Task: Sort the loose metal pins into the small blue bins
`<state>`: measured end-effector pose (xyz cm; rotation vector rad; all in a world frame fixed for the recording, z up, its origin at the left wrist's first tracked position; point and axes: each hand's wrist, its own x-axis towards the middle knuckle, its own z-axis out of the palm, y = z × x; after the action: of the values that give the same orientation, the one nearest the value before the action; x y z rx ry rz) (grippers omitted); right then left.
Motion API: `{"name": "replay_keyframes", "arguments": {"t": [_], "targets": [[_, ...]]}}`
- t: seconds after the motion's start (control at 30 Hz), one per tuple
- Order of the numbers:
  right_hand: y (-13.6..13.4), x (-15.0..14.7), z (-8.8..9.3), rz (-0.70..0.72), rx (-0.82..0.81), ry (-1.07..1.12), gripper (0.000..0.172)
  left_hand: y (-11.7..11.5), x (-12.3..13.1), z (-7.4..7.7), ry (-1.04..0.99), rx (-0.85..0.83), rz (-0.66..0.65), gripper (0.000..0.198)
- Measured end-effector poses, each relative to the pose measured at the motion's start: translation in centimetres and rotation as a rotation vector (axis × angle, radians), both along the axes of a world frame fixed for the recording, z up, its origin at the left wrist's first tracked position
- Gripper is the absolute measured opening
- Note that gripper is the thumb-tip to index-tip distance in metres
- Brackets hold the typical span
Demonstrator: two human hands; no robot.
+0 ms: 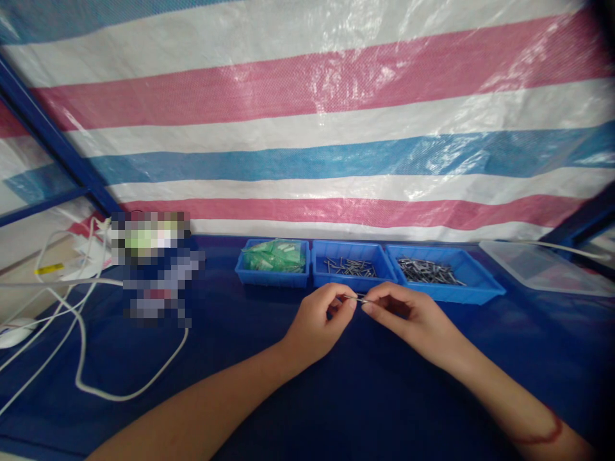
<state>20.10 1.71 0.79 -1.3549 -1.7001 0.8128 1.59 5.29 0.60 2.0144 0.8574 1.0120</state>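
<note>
Backdrop: striped plastic sheet (pixel 336 93) in pink, white and blue, shiny and creased, hanging behind the far edge of the table.
Frame: blue post (pixel 45 109) slanting down towards the table's far left corner.
Table: dark blue tabletop (pixel 384 400), glossy, with three blue bins in a row along the middle and right of its far edge.
Left bin: blue bin (pixel 273 278) holding crumpled green plastic packaging (pixel 273 257).
Middle bin: second bin (pixel 346 248) with loose thin metal pins (pixel 353 267) scattered over its floor.
Right bin: third bin (pixel 473 293), longer, with a denser, darker heap of small metal parts (pixel 427 271).
Far right corner: clear plastic tray or lid (pixel 542 266), lying near the right bin.
Left edge: white cables (pixel 103 396) looping over the table; a blurred-out patch hides whatever lies beside them.
Left hand (pixel 319 320): thumb and forefinger pinching one end of the thin metal piece (pixel 359 298).
Right hand (pixel 418 320): thumb and forefinger pinching the other end; a red band (pixel 557 428) circles the forearm.
Metal piece: between both sets of fingertips, just in front of the middle bin; whether it is one part or two, I cannot tell.
</note>
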Motion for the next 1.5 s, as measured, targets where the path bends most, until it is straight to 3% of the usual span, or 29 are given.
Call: {"name": "replay_keyframes", "arguments": {"t": [0.13, 0.3, 0.43, 0.53, 0.6, 0.8, 0.87, 0.97, 1.03, 1.23, 1.37, 1.5], "targets": [[0.0, 1.4, 1.2, -0.105, 0.122, -0.138, 0.029, -0.2, -0.1, 0.0, 0.154, 0.136, 0.074, 0.012], [0.2, 5.8, 2.2, -0.637, 0.265, -0.454, 0.034, -0.5, -0.4, -0.1, 0.517, 0.365, 0.086, 0.025], [0.7, 9.0, 1.9, -0.742, 0.101, -0.76, 0.04, -0.3, -0.6, -0.2, 0.66, 0.408, 0.074, 0.03], [0.8, 9.4, 1.9, -0.791, 0.043, -0.808, 0.04, -0.1, -0.7, -0.2, 0.693, 0.419, 0.038, 0.026], [0.6, 8.4, 2.0, -0.757, 0.12, -0.745, 0.036, 0.1, -0.7, -0.2, 0.708, 0.425, 0.015, 0.024], [-0.5, 2.6, 2.0, -0.474, 0.554, -0.565, 0.02, 0.9, -0.8, -1.0, 0.685, 0.413, -0.049, 0.025], [-0.8, 1.1, 1.6, -0.335, 0.568, -0.548, 0.017, 1.2, -0.8, -1.2, 0.601, 0.378, -0.055, 0.025], [-0.8, -0.2, 0.9, -0.117, 0.452, -0.539, 0.014, 1.3, -0.6, -1.1, 0.368, 0.254, -0.037, 0.024], [-0.8, -0.7, 0.5, -0.048, 0.38, -0.514, 0.014, 1.2, -0.5, -1.0, 0.203, 0.14, -0.02, 0.022], [-0.9, -1.5, 0.4, -0.022, 0.384, -0.413, 0.013, 0.9, 0.2, -1.3, -0.133, -0.253, -0.056, 0.019], [-1.0, -1.4, 0.4, -0.015, 0.448, -0.427, 0.013, 1.1, 0.3, -1.4, -0.235, -0.379, -0.025, 0.021], [-1.0, -1.3, -0.1, -0.096, 0.435, -0.392, 0.013, 1.2, 0.4, -0.8, -0.331, -0.481, 0.039, 0.021]]}}
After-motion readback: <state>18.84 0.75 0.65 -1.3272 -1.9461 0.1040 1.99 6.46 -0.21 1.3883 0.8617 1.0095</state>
